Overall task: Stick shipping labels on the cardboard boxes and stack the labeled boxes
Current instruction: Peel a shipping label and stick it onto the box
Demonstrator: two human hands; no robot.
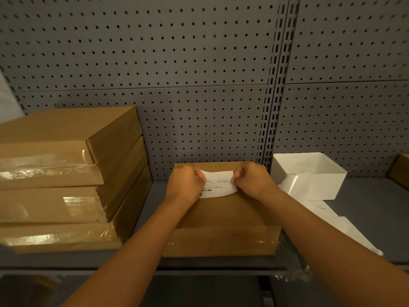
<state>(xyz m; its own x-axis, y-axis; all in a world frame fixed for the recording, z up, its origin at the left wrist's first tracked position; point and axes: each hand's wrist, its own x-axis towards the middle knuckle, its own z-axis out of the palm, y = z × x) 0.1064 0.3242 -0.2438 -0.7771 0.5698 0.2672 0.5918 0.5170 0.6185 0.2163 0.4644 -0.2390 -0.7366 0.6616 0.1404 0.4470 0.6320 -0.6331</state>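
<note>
The shipping label (218, 183) lies on the far half of the top of the cardboard box (223, 216) in front of me, its long axis running left to right, parallel to the box's back edge, printed side up with the barcode toward my near-left corner. I have it between my two hands: my left hand (186, 185) is pinched on its left short edge and my right hand (252, 180) is pinched on its right short edge, fingers curled shut on the paper at both ends, so neither hand is nearer than the other; the label spans the gap between them. The far edge looks a little lifted and curled, so I judge it is not yet pressed flat, and what comes next depends on smoothing along that left-right axis, from the middle outward toward each hand, with the box beneath taking the pressure. The box sits square on the grey shelf (365, 202), its front face toward me. To my left, just beside it, stands the stack of boxes (66, 180), three high, taped with clear tape; I see no labels on them from here. To my right a white bin (314, 173) stands near, with white sheets (345, 227) trailing from it along the shelf.
</note>
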